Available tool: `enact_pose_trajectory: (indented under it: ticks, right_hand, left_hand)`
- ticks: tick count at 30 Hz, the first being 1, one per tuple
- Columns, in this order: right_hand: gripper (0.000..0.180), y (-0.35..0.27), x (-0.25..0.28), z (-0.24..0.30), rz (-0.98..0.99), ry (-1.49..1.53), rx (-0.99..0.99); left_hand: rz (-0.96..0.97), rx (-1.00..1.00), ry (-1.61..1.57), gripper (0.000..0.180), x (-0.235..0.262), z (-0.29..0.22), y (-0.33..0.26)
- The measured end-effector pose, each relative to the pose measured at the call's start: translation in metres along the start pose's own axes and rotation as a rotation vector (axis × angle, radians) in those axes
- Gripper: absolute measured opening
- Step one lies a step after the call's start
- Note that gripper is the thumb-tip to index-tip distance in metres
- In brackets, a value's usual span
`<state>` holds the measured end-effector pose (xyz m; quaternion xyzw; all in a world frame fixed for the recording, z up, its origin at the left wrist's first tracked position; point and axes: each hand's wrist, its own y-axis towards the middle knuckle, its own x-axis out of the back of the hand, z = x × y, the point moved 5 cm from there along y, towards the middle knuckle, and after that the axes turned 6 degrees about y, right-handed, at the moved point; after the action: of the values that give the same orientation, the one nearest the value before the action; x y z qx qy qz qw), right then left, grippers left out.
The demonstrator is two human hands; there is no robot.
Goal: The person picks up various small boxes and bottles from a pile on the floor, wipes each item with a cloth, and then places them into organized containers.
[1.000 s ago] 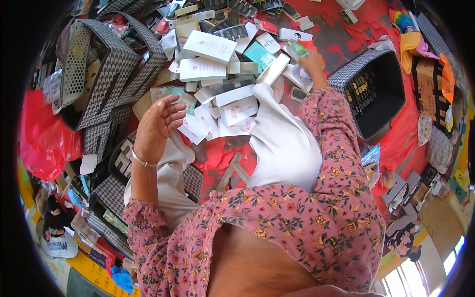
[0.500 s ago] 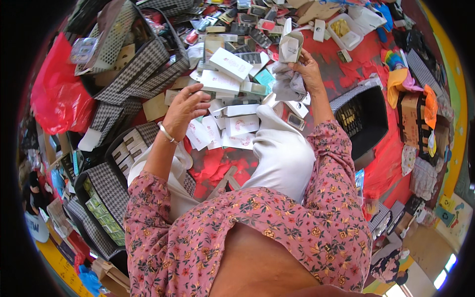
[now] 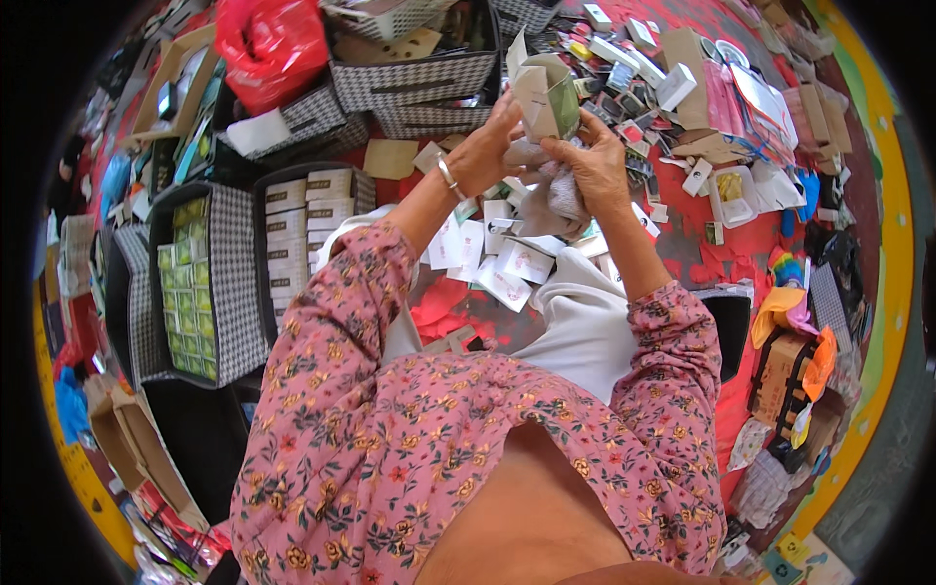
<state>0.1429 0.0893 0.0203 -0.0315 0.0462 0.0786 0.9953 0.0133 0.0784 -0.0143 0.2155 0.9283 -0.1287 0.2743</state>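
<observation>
A small open carton (image 3: 542, 96), pale outside with a greenish side and one flap standing up, is held up in front of me between both hands. My left hand (image 3: 485, 148), with a bangle at the wrist, is closed on the carton's left side. My right hand (image 3: 592, 168) is closed at the lower right of the carton, thumb toward it. A grey cloth (image 3: 558, 203) hangs bunched under the right hand, gripped along with the carton. White printed leaflets and boxes (image 3: 525, 261) lie below, between my legs.
At left stand houndstooth bins, one with green packets (image 3: 188, 297), one with white boxes (image 3: 288, 234). A red plastic bag (image 3: 268, 54) sits far left. Loose small packages (image 3: 629, 97) cover the red floor ahead. A clear tub (image 3: 731, 195) and a black bin (image 3: 723, 336) are at right.
My left hand has moved right and up from above the leaflets and taken hold of the carton. The carton and cloth, in my right hand, appear nearer the middle. The view has turned left.
</observation>
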Motion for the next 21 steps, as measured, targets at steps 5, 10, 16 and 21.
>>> enact_pose_trajectory:
  ticks: [5, 10, 16, 21]
  right_hand:
    - [0.05, -0.024, -0.032, -0.011, -0.163, -0.382, 0.154]
    - [0.046, -0.029, -0.054, -0.017, -0.132, -0.362, 0.206]
    - [0.047, -0.041, -0.037, -0.056, 0.014, -0.322, 0.229]
    - [0.054, -0.044, -0.053, -0.06, 0.023, -0.404, 0.24]
  left_hand:
    - [0.046, -0.018, -0.175, 0.062, 0.024, 0.009, 0.004]
    - [-0.018, -0.017, -0.298, 0.046, 0.04, 0.007, -0.007]
    - [-0.167, -0.185, -0.104, 0.033, 0.049, 0.058, 0.013]
    - [-0.289, -0.169, -0.23, 0.036, 0.05, 0.036, -0.026]
